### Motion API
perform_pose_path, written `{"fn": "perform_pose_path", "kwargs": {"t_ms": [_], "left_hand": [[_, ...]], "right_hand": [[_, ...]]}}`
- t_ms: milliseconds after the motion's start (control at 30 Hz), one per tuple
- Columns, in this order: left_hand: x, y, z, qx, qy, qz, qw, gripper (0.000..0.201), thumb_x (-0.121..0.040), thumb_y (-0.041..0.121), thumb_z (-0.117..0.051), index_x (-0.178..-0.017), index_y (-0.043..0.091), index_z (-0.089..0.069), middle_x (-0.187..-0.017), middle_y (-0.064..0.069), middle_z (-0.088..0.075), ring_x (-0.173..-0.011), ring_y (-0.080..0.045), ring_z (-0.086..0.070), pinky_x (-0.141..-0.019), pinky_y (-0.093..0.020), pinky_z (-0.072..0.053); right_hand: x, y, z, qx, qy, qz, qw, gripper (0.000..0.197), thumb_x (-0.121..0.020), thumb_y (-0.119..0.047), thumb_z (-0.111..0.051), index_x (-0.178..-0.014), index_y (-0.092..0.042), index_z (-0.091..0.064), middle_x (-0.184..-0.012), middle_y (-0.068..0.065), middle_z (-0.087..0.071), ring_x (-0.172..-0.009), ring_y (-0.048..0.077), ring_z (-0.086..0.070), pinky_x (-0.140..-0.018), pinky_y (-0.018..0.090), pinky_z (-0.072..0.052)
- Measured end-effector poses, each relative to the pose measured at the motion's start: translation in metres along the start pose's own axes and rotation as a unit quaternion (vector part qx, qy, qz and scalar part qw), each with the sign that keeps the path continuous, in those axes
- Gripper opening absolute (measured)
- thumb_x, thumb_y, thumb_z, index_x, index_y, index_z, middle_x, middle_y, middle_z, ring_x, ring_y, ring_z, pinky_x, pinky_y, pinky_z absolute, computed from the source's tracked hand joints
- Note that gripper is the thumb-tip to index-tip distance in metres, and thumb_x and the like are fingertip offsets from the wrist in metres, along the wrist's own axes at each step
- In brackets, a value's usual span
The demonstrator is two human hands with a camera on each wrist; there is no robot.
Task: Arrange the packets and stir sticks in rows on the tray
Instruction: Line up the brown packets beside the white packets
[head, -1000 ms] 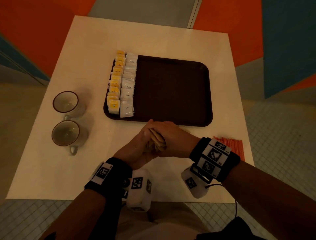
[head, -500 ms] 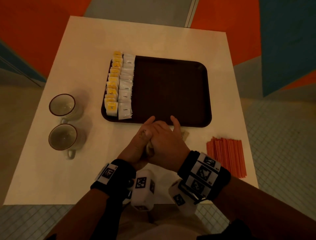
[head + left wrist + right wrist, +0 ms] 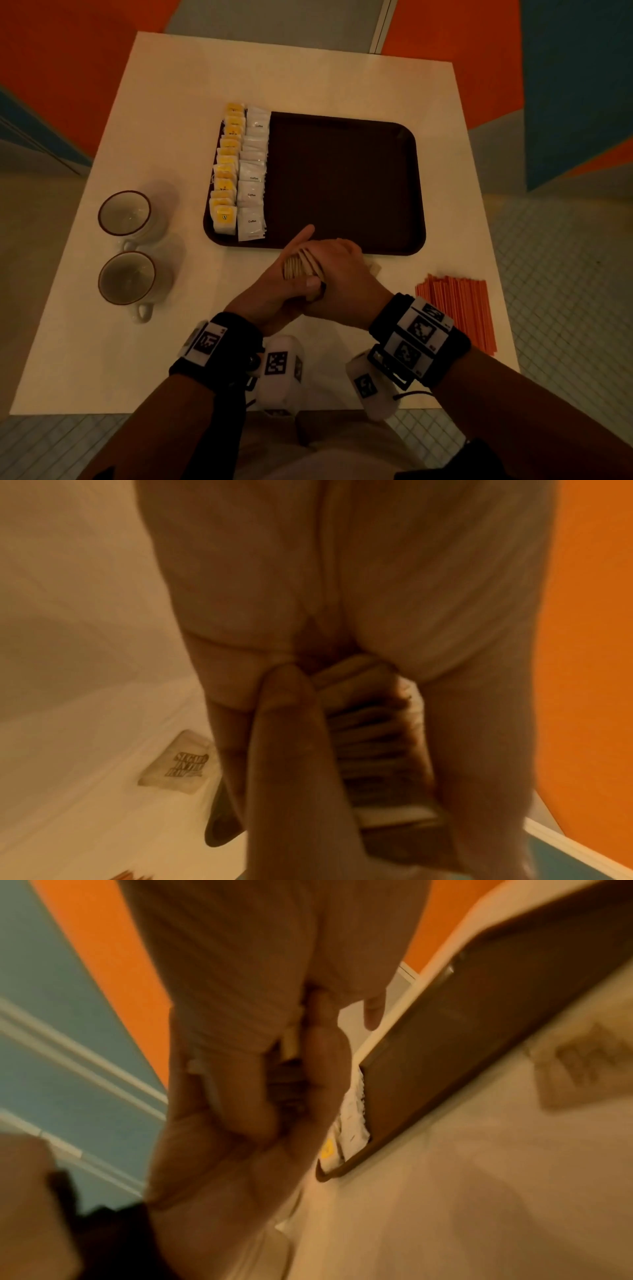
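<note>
Both hands meet just in front of the near edge of the dark brown tray (image 3: 342, 185). Between them is a stack of brown sugar packets (image 3: 303, 267), seen edge-on in the left wrist view (image 3: 377, 737). My left hand (image 3: 291, 255) cups the stack from the left and my right hand (image 3: 339, 263) grips it from above, thumb curled against it. One loose brown packet (image 3: 374, 268) lies on the table by the right hand. A row of yellow packets (image 3: 227, 171) and a row of white coffee packets (image 3: 253, 178) fill the tray's left side. Orange stir sticks (image 3: 455, 315) lie on the table at the right.
Two empty cups (image 3: 125, 212) (image 3: 126, 277) stand on the white table (image 3: 171, 102) left of the tray. The tray's middle and right parts are bare. The table ends close behind my wrists, and the stir sticks reach its right edge.
The hands stayed at the tray's near edge. The right hand's fingers, stretched towards the tray half a second ago, have closed back over the stack, whose edges now show fanned.
</note>
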State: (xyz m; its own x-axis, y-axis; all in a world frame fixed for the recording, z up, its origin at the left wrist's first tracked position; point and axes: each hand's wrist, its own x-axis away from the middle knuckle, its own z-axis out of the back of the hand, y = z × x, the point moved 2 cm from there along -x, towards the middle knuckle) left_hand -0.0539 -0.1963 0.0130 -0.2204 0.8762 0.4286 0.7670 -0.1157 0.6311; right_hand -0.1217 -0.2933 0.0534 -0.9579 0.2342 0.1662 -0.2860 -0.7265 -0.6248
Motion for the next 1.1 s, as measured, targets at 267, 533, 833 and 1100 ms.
{"fn": "perform_pose_path", "kwargs": {"t_ms": [267, 533, 833, 1100], "left_hand": [[0.004, 0.003, -0.011, 0.075, -0.003, -0.014, 0.997, 0.092, -0.042, 0.053, -0.087, -0.125, 0.029, -0.055, -0.113, -0.002, -0.069, -0.104, -0.018, -0.065, -0.078, -0.029, -0.055], [0.01, 0.032, -0.01, -0.02, -0.062, 0.02, 0.998, 0.091, -0.039, 0.043, -0.09, -0.118, 0.021, -0.049, -0.101, 0.001, -0.073, -0.093, -0.015, -0.069, -0.07, -0.026, -0.056], [0.004, 0.024, -0.01, -0.043, -0.011, -0.004, 0.999, 0.114, -0.039, 0.034, -0.093, -0.138, 0.031, -0.036, -0.134, -0.012, -0.051, -0.118, -0.028, -0.056, -0.082, -0.037, -0.054], [0.004, 0.024, -0.011, -0.02, 0.006, -0.007, 1.0, 0.091, -0.045, 0.045, -0.088, -0.124, 0.021, -0.05, -0.11, -0.004, -0.069, -0.101, -0.02, -0.066, -0.074, -0.03, -0.055]], "right_hand": [[0.002, -0.004, 0.002, -0.071, 0.119, -0.005, 0.99, 0.05, -0.069, -0.038, -0.075, -0.113, -0.025, -0.055, -0.109, -0.007, -0.06, -0.112, 0.012, -0.049, -0.11, 0.04, -0.016], [0.002, -0.007, 0.007, -0.109, 0.126, 0.028, 0.986, 0.055, -0.064, -0.046, -0.078, -0.11, -0.032, -0.053, -0.107, -0.018, -0.054, -0.113, 0.008, -0.048, -0.108, 0.034, -0.016], [0.003, -0.01, 0.003, -0.118, 0.157, 0.018, 0.98, 0.05, -0.064, -0.046, -0.064, -0.11, -0.039, -0.045, -0.102, -0.022, -0.048, -0.105, -0.001, -0.041, -0.104, 0.039, -0.024], [-0.002, -0.001, 0.003, -0.074, 0.116, 0.015, 0.99, 0.052, -0.069, -0.046, -0.071, -0.115, -0.033, -0.051, -0.116, -0.016, -0.055, -0.117, 0.008, -0.042, -0.108, 0.043, -0.02]]}}
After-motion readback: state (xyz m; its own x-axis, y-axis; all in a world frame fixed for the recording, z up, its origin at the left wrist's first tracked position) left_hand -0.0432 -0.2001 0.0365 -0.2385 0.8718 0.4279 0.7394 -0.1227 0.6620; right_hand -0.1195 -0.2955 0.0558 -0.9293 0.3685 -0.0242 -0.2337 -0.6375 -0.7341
